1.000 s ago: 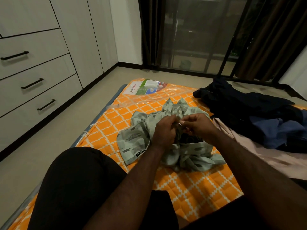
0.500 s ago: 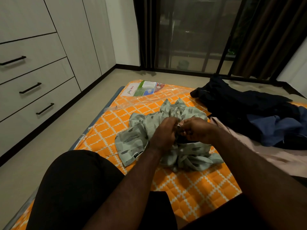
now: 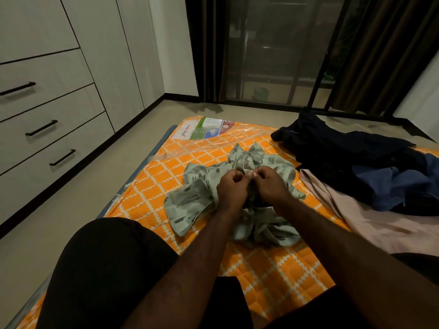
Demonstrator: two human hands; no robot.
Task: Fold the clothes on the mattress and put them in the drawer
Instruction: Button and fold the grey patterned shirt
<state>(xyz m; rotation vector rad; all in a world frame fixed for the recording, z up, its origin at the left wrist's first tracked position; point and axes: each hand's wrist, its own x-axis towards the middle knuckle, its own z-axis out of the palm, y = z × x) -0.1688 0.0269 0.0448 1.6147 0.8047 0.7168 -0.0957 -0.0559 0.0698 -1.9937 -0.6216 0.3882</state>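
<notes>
A crumpled pale green patterned shirt (image 3: 190, 203) lies in the middle of the orange quilted mattress (image 3: 152, 184). My left hand (image 3: 231, 189) and my right hand (image 3: 270, 185) meet over its centre, each pinching a bit of its fabric between thumb and fingers. A pile of dark navy and blue clothes (image 3: 370, 169) lies to the right, with a pale pink garment (image 3: 370, 224) spread in front of it. Three closed drawers with black handles (image 3: 41, 127) sit in the white wardrobe on the left.
Bare floor (image 3: 78, 198) runs between the mattress and the wardrobe. A plastic wrap with a printed label (image 3: 204, 130) covers the mattress's far end. Dark curtains and a glass door (image 3: 273, 55) stand behind. My knee in black shorts (image 3: 107, 264) rests at the mattress's near left.
Both hands stay together on the green shirt, with only small finger movements. The view has tilted up slightly.
</notes>
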